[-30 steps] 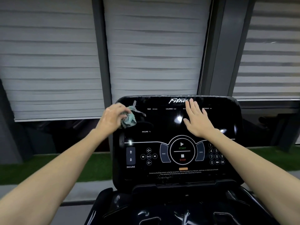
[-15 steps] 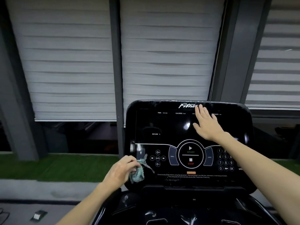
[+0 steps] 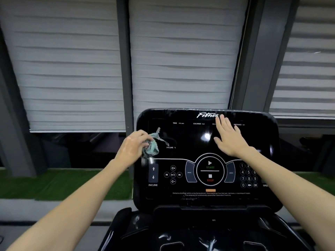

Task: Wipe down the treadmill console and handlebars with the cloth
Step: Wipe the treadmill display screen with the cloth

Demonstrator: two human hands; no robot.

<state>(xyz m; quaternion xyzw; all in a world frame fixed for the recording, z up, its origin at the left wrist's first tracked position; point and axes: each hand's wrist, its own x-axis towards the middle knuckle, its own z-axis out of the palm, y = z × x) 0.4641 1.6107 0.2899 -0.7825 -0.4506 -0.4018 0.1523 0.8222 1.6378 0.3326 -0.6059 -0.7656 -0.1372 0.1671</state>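
The left hand point(image 3: 133, 150) grips the bunched cloth point(image 3: 152, 148) at the nine o'clock edge of the console point(image 3: 188, 140), the right hand point(image 3: 231, 141) lies flat, fingers straight, toward one o'clock, and overlapping light strokes should clean best.

Pale horizontal blinds point(image 3: 72, 69) hang between dark grey window posts point(image 3: 123, 69), and below them a strip of green turf point(image 3: 54, 183) borders a light grey floor point(image 3: 45, 211).
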